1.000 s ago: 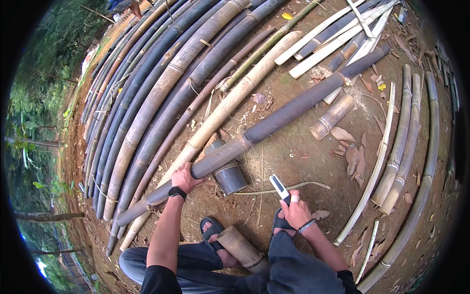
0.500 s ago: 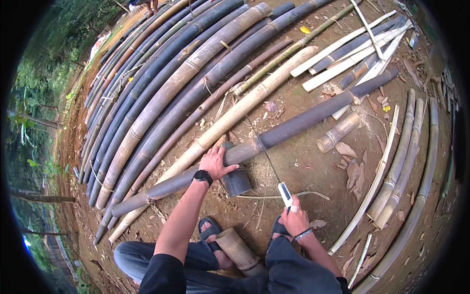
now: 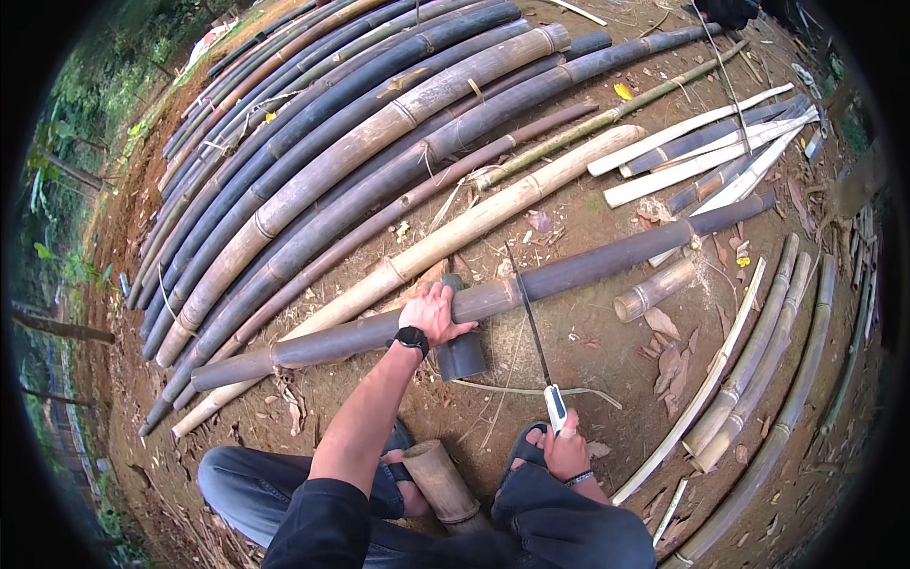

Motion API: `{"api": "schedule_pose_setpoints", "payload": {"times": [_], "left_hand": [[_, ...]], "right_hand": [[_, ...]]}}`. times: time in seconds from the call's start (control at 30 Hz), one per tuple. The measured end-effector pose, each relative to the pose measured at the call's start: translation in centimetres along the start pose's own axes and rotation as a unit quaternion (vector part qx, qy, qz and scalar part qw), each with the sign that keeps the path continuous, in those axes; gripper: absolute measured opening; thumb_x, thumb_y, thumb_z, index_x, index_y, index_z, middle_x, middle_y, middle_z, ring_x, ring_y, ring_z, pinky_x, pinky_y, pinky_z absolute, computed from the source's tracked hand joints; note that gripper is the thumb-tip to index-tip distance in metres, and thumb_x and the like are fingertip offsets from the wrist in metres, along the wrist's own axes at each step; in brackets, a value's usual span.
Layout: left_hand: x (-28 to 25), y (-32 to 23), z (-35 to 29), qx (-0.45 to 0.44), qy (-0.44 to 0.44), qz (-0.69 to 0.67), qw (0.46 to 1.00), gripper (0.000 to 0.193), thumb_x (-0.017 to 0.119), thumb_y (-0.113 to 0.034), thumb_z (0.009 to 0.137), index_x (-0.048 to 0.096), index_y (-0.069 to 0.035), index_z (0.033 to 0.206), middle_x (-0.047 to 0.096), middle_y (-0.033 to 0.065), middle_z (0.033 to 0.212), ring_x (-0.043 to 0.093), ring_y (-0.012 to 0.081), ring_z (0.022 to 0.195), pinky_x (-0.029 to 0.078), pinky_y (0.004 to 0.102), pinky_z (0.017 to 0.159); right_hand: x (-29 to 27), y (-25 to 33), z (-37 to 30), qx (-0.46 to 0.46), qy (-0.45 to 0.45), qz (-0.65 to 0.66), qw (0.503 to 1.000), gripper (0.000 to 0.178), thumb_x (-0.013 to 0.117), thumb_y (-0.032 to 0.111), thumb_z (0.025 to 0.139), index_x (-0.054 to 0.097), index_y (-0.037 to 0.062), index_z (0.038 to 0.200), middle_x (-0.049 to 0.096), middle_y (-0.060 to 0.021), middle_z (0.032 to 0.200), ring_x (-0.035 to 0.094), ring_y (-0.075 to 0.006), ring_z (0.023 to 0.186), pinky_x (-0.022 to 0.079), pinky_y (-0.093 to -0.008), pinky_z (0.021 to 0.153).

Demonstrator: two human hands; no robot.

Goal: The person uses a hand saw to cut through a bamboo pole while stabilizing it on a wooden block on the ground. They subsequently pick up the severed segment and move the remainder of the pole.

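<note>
Dark bamboo pole [image 3: 607,267] runs slantwise across the middle of the frame, from lower left of centre up toward the right. A short dark bamboo piece [image 3: 462,357] lies crosswise beneath it, near centre.

Left hand [image 3: 438,313]: laid over the top of the pole at centre, fingers spread, thumb out to the right; draped rather than wrapped round. Right hand [image 3: 566,449], lower right of centre: fingers closed about the white handle of a saw [image 3: 555,410]. Its thin blade points up the frame and crosses the pole just right of a pale node ring. Whether the teeth bite or merely hover, I can't tell from here.

Handling, my judgement: pole stiff, probably hollow, so lighter than its girth suggests, yet awkward for its length. Skin looks smooth; likely to roll or slide on its round support. Best hold: broad palm pressed down close to the support, where the left hand is; node rings should give some grip. Walls tough, but cut edges may splinter. Saw: light, handle made for a full fist; blade slim, apt to flex or bind if twisted. Keep fingers off the teeth.

Alongside: pale bamboo pole [image 3: 417,270] just above; short tan offcut [image 3: 656,289] on the ground at right.
</note>
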State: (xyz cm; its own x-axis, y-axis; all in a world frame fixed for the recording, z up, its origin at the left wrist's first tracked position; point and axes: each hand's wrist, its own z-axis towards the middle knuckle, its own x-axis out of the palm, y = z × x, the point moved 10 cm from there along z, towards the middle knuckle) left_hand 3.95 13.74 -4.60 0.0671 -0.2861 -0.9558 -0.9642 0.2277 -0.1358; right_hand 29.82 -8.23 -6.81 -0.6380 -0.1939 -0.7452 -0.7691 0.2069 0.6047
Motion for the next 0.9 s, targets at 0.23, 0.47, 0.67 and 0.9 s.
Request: {"api": "schedule_pose_setpoints", "payload": {"times": [0.23,0.47,0.67,0.9], "left_hand": [[0.9,1.7,-0.4,0.005,-0.013,0.002,1.0,0.085,0.066,-0.072,0.074,0.057,0.001,0.118,0.06,0.0209,0.122,0.057,0.0366,0.118,0.051,0.0439,0.094],[0.9,0.5,0.5,0.007,-0.006,-0.003,1.0,0.085,0.066,-0.073,0.074,0.057,0.0,0.118,0.061,0.0207,0.12,0.057,0.0372,0.119,0.051,0.0441,0.094],[0.7,0.4,-0.9,0.01,-0.017,0.005,1.0,0.084,0.067,-0.07,0.075,0.058,0.0,0.119,0.061,0.0198,0.119,0.058,0.0365,0.116,0.051,0.0438,0.095],[0.9,1.5,0.2,0.006,-0.003,-0.032,0.999,0.081,0.068,-0.07,0.074,0.06,0.001,0.112,0.061,0.0188,0.116,0.059,0.0366,0.114,0.052,0.0438,0.092]], "right_hand": [[-0.1,2.3,2.9,-0.008,0.029,-0.028,0.999,0.048,0.055,0.021,0.096,0.028,0.0001,0.131,0.064,-0.0322,0.082,0.064,-0.0514,0.071,0.05,-0.0606,0.06],[-0.6,2.0,5.8,0.0,-0.005,-0.029,1.0,0.049,0.057,0.021,0.095,0.028,0.0016,0.129,0.063,-0.0321,0.072,0.062,-0.0539,0.069,0.047,-0.0634,0.062],[-0.5,1.4,-0.1,0.022,0.025,0.019,0.999,0.054,0.057,0.019,0.094,0.026,0.0005,0.134,0.063,-0.0348,0.079,0.062,-0.0544,0.075,0.046,-0.0641,0.065],[-0.4,0.9,1.3,0.012,0.023,-0.004,1.0,0.055,0.057,0.018,0.094,0.025,0.0024,0.136,0.063,-0.0333,0.077,0.061,-0.055,0.074,0.045,-0.0652,0.065]]}}
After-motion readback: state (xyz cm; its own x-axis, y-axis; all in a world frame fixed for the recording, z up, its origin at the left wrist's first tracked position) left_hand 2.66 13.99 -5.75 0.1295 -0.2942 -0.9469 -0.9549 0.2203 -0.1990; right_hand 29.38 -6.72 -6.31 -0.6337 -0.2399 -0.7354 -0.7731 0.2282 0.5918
